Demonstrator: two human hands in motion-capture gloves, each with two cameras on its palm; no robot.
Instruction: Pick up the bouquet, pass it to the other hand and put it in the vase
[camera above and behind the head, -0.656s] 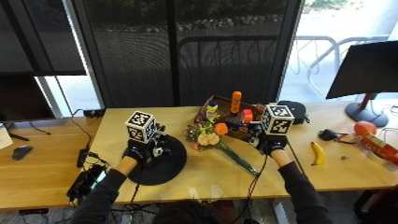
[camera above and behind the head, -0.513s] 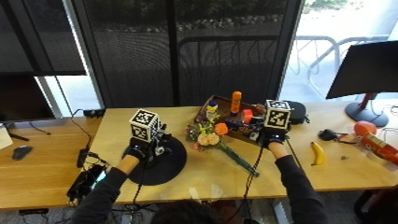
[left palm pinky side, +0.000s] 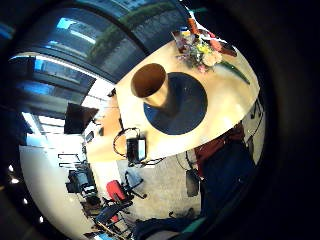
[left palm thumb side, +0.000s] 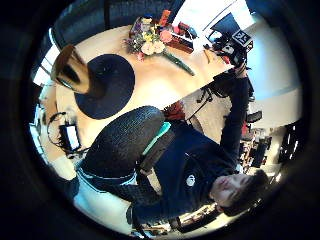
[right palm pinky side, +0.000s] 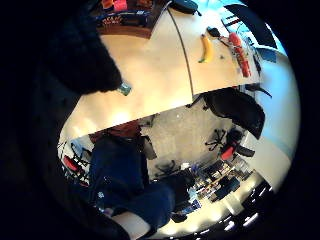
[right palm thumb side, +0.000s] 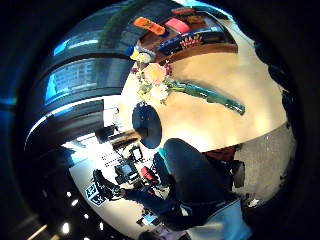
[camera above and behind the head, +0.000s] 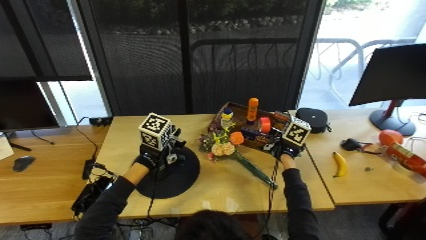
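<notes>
One bouquet (camera above and behind the head: 226, 147) lay flat on the bench (camera above and behind the head: 219, 187), right beside the one round black mat (camera above and behind the head: 183, 177) with the single vase (left palm pinky side: 152, 87). Left hand (camera above and behind the head: 148, 159) and right hand (camera above and behind the head: 285, 150) hovered apart; couldn't tell either one's fingers.

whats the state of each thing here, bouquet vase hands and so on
bouquet: lying flat on the table, held by no hand
vase: upright on the dark mat, empty
dark mat: flat on the table
left hand: above the mat, holding nothing
right hand: raised beside the tray, grip unclear
banana: lying on the table
</notes>
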